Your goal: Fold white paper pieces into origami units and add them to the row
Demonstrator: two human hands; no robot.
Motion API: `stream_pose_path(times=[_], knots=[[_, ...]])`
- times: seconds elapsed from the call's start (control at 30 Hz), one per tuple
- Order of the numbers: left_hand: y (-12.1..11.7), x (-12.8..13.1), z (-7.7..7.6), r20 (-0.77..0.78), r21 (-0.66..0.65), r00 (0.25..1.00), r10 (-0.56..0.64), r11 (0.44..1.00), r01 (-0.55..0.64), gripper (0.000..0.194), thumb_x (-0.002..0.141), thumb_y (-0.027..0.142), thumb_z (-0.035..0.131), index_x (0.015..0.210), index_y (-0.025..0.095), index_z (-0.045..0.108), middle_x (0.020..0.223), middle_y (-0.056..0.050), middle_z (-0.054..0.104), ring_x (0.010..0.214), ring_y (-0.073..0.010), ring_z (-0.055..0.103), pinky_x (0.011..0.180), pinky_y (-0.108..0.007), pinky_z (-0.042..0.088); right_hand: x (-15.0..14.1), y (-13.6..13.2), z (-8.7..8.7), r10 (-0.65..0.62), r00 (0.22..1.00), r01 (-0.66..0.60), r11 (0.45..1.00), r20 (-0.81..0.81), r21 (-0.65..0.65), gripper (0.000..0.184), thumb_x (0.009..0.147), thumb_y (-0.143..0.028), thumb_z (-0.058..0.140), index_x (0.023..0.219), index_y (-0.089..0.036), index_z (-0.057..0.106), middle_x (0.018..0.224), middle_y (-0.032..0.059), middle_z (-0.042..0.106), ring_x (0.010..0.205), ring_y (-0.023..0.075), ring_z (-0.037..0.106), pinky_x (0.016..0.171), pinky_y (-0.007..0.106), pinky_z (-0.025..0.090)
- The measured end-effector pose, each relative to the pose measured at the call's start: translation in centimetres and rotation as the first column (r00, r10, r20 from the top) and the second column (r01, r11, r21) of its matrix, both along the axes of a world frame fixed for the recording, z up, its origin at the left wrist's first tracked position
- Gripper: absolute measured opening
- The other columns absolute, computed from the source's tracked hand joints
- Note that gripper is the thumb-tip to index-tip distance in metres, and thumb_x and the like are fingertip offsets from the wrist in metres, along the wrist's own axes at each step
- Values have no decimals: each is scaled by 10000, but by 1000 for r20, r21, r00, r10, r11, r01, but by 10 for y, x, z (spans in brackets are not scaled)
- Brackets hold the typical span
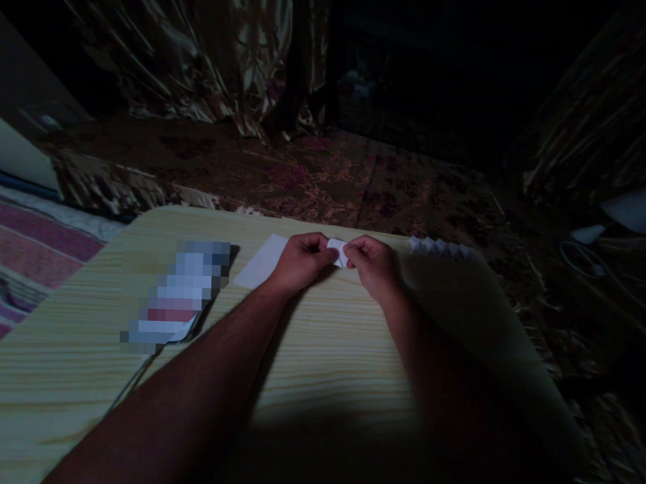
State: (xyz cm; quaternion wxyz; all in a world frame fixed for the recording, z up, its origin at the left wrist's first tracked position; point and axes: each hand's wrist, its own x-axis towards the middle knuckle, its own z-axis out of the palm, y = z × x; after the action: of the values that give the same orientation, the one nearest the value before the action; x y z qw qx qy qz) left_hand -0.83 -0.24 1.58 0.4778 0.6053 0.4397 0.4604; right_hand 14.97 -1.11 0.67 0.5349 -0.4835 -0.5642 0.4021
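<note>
My left hand (302,262) and my right hand (372,265) meet over the far part of a pale wooden table (324,355). Both pinch one small white folded paper piece (337,251) between fingertips, the fingers curled round it. Just left of my left hand lies a flat white paper sheet (259,263) on the table. To the right of my right hand a row of small white folded paper pieces (440,247) sits near the table's far edge.
A blurred rectangular object (180,293) lies on the table at left, with a thin cable running from it toward the near edge. Dark patterned fabric (325,178) surrounds the table. A striped rug (26,253) is at far left; the room is dim.
</note>
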Motion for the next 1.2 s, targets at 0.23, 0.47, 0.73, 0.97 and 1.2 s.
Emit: stream_pose_path(times=[0.23, 0.47, 0.73, 0.97, 1.2], knots=[[0, 0, 2, 47, -26, 998, 34, 999, -33, 246, 667, 345, 697, 631, 158, 542, 559, 40, 507, 475, -66, 386, 466, -207, 267, 1, 1, 1, -29, 995, 30, 1000, -94, 6, 221, 765, -390, 616, 799, -174, 588, 551, -43, 539, 508, 91, 489, 521, 226, 375], [0, 2, 3, 120, -45, 982, 144, 989, -139, 202, 641, 313, 695, 694, 166, 568, 538, 38, 502, 436, -68, 374, 433, -212, 248, 1, 0, 2, -55, 989, 60, 998, -138, 31, 146, 742, -299, 624, 766, -191, 528, 519, -66, 503, 480, 84, 470, 497, 218, 367], [0, 2, -1, 86, -50, 993, 86, 995, -82, 207, 673, 330, 682, 741, 163, 580, 587, 35, 526, 457, -64, 383, 437, -200, 264, -6, -1, 4, -95, 990, 101, 994, -103, 47, 201, 686, -309, 676, 776, -180, 551, 687, -18, 598, 558, 89, 516, 537, 228, 416], [0, 2, 0, 69, -41, 997, 31, 999, -28, 226, 670, 338, 699, 727, 154, 580, 607, 24, 554, 486, -70, 416, 453, -191, 276, -7, -1, 1, -108, 990, 111, 993, -90, 33, 198, 679, -308, 671, 772, -185, 546, 647, -24, 592, 540, 92, 517, 527, 227, 422], [-1, 1, -1, -18, -32, 1000, 18, 999, -19, 229, 689, 358, 685, 747, 141, 640, 618, 12, 572, 498, -72, 424, 449, -189, 280, -7, -2, 2, -104, 993, 107, 993, -63, 59, 152, 691, -290, 652, 747, -187, 556, 621, -29, 581, 527, 91, 511, 514, 222, 410]])
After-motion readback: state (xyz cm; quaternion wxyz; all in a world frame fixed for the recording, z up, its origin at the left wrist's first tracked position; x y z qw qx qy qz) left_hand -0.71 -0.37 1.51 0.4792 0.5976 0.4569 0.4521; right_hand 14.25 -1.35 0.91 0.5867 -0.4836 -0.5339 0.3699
